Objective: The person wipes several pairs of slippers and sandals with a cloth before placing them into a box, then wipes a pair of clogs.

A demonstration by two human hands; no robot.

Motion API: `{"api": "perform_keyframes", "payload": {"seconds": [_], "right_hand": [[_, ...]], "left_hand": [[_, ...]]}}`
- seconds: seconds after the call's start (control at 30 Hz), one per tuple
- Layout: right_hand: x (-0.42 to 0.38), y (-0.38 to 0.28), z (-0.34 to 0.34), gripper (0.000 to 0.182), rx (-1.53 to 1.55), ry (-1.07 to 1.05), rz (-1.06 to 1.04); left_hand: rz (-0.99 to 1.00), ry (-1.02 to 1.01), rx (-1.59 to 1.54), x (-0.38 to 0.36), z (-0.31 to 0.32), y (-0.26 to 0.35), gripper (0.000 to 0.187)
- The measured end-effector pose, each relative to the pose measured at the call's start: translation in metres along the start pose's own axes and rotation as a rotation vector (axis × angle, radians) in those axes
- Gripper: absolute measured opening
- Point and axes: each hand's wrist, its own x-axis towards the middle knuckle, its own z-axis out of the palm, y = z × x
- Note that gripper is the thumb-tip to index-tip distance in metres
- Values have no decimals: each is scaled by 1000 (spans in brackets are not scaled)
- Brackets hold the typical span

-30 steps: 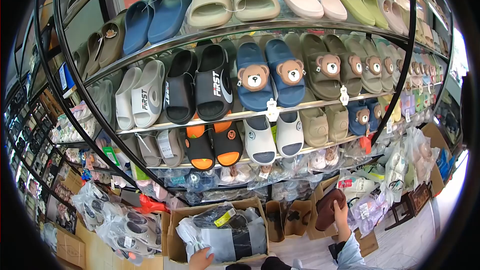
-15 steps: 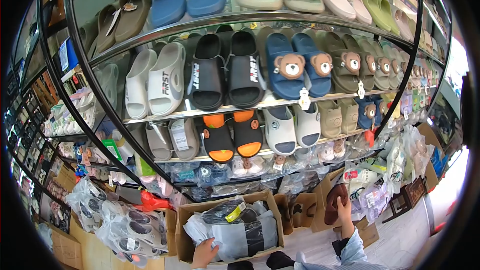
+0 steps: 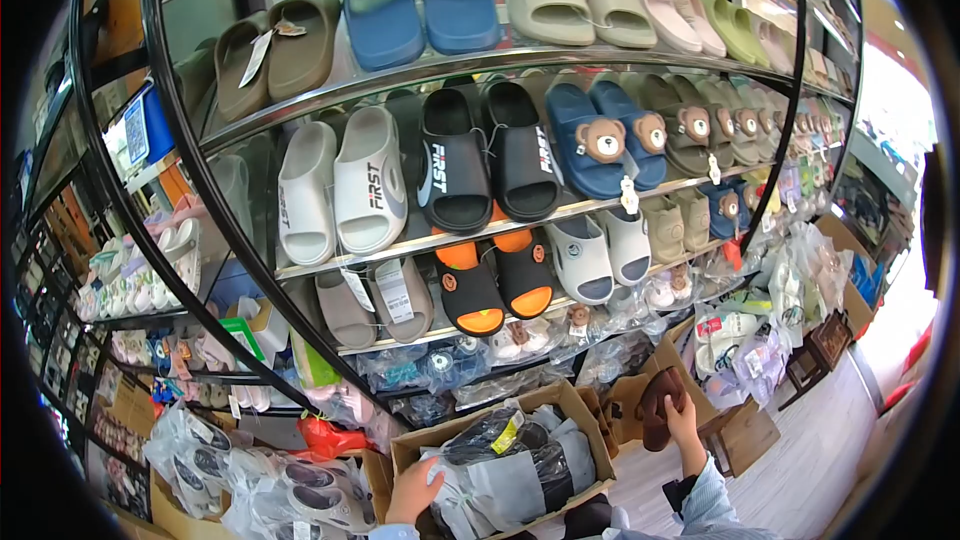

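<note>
Head view: the right hand (image 3: 684,422) holds a dark reddish-brown shoe (image 3: 657,410), its smooth, rounded form standing nearly upright, with the grip clamped on its right side. A pale blue striped sleeve (image 3: 708,500) with a dark cuff covers the wrist. The shoe is in front of an open brown carton (image 3: 628,405), near clear bags of footwear (image 3: 735,340) whose film is creased and shiny.

The left hand (image 3: 415,490) is at the left side of a cardboard box (image 3: 598,430), beside the wrapped bundle (image 3: 500,480) inside. Its fingers seem to rest on the crinkled plastic, though the wide lens and overlap blur the contact; whether its grip is apart or together I cannot tell. The bundle is a bulky mix of cloudy grey and glossy black wrapping, with a bright yellow label (image 3: 508,433) on top. The box has straight, matte walls.

To the left lie grey perforated shoes (image 3: 310,490) in transparent film, with a crumpled red plastic bag (image 3: 328,437) behind. Above, a black-framed rack (image 3: 178,125) carries rows of molded footwear: smooth blue slides (image 3: 465,15), black slides (image 3: 455,165) with raised-looking lettering, and blue slides with round bear faces (image 3: 590,145). A dark wooden stool (image 3: 830,335) stands on the pale plank floor (image 3: 800,440) at right.
</note>
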Motion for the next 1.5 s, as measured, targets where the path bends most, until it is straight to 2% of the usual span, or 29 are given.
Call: {"api": "perform_keyframes", "payload": {"seconds": [0.1, 0.17, 0.23, 0.37, 0.43, 0.5, 0.6, 0.63, 0.7, 0.77, 0.83, 0.9, 1.0, 1.07, 1.2, 1.3, 1.37, 1.5], "right_hand": [[0, 2, -9, 32, 54, 41, -28], [13, 9, -16, 35, 23, 7, 19], [30, 8, -22, 36, 47, -10, -49], [90, -65, -31, 36, 21, 21, -130], [132, -89, -35, 36, 46, 0, -304], [164, -145, -44, 37, -58, -58, -388], [211, -225, -44, 37, 17, -12, -816], [204, -274, -47, 38, -22, -9, -945], [202, -331, -34, 40, 91, 3, -1005], [209, -365, -7, 44, -159, 128, -1275], [221, -380, 31, 50, -199, 217, -1488], [218, -396, 59, 53, -259, 274, -1550], [216, -411, 88, 44, -289, 332, -1594], [216, -415, 99, 38, -343, 403, -1601], [202, -428, 102, 38, -309, 468, -1642], [195, -425, 117, 38, -267, 414, -1695], [202, -407, 141, 42, -329, 251, -1645], [194, -388, 148, 43, -379, 182, -1549]], "left_hand": [[1, 6, 65, 39, -19, 18, 41], [67, 72, 61, 68, -23, 29, 41], [67, 66, 64, 93, -35, 62, 42], [184, 176, 15, 146, -41, 119, 43], [293, 209, 48, 171, -46, 151, 45], [373, 227, 127, 195, -55, 178, 47], [467, 294, 230, 226, -81, 211, 52], [443, 334, 274, 235, -90, 218, 54], [499, 446, 280, 250, -108, 231, 56], [511, 513, 336, 263, -117, 240, 59], [484, 537, 398, 276, -119, 245, 62], [451, 558, 462, 283, -113, 243, 64], [403, 521, 551, 291, -107, 240, 69], [412, 548, 554, 292, -104, 239, 70], [430, 588, 519, 286, -99, 240, 67], [448, 633, 501, 290, -94, 236, 67], [433, 635, 496, 289, -92, 237, 66], [427, 640, 488, 292, -96, 237, 62]]}}
